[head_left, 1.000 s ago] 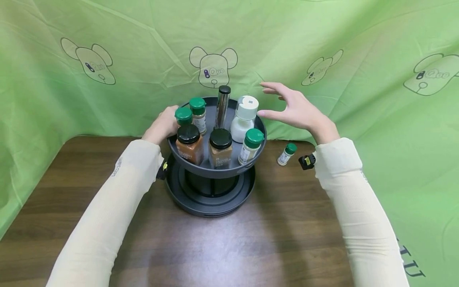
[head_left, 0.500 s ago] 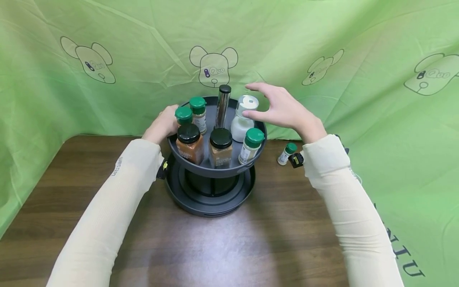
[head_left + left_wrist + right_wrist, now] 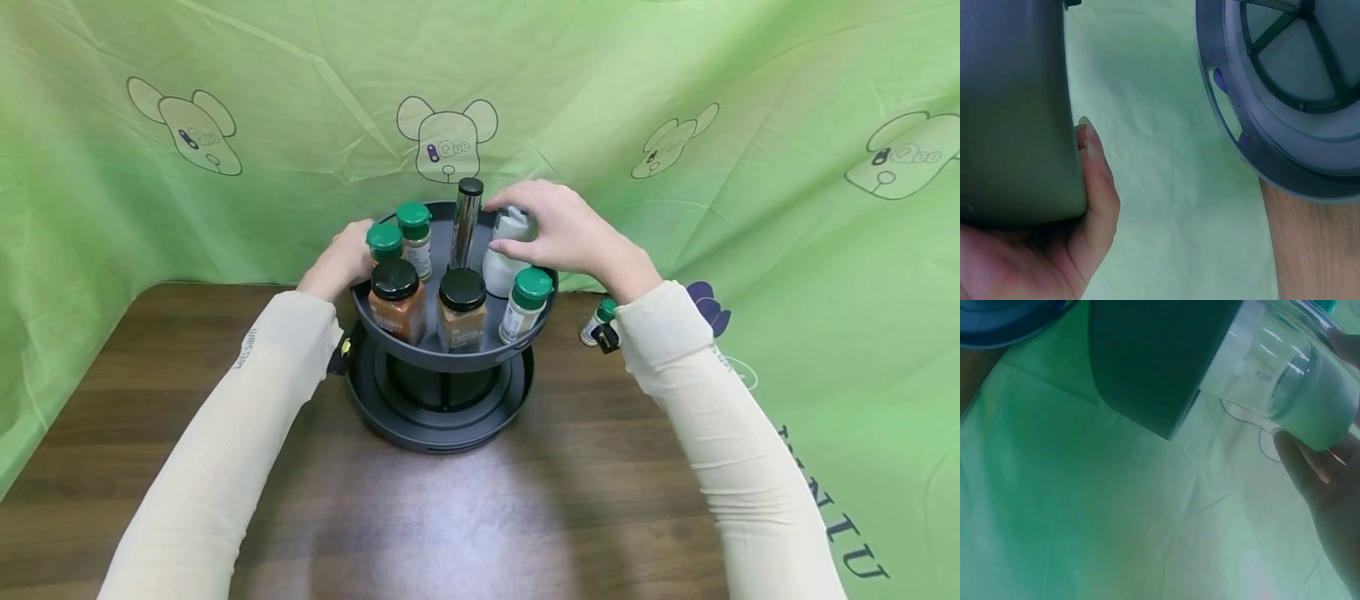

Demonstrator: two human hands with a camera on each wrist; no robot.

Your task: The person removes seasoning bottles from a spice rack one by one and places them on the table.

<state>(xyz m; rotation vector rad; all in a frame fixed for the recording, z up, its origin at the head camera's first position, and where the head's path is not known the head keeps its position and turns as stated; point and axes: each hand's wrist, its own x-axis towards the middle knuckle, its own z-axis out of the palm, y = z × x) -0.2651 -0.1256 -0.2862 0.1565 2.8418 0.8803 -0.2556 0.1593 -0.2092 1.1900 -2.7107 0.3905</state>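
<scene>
A grey two-tier turntable rack [image 3: 450,360] holds several spice jars on its upper tray. My left hand [image 3: 345,262] grips that tray's left side; in the left wrist view its fingers [image 3: 1102,200] curl up against the outer wall [image 3: 1016,125]. At the tray's right rear stands a clear bottle [image 3: 501,271] with white contents and a white lid. My right hand [image 3: 573,229] reaches around its lid, thumb in front and fingers behind, spread apart. The right wrist view has the lid [image 3: 1319,409] between thumb and fingers, thumb right at its edge.
Black-lidded jars [image 3: 397,304] and green-capped jars [image 3: 531,304] surround the central metal post [image 3: 467,225]. Another green-capped jar [image 3: 591,329] lies on the wooden table [image 3: 450,525] by my right wrist. A green curtain [image 3: 300,125] hangs behind.
My right hand has moved left, from beside the white-lidded bottle to around its lid. The left hand stays on the tray, and the rack and jars have not moved.
</scene>
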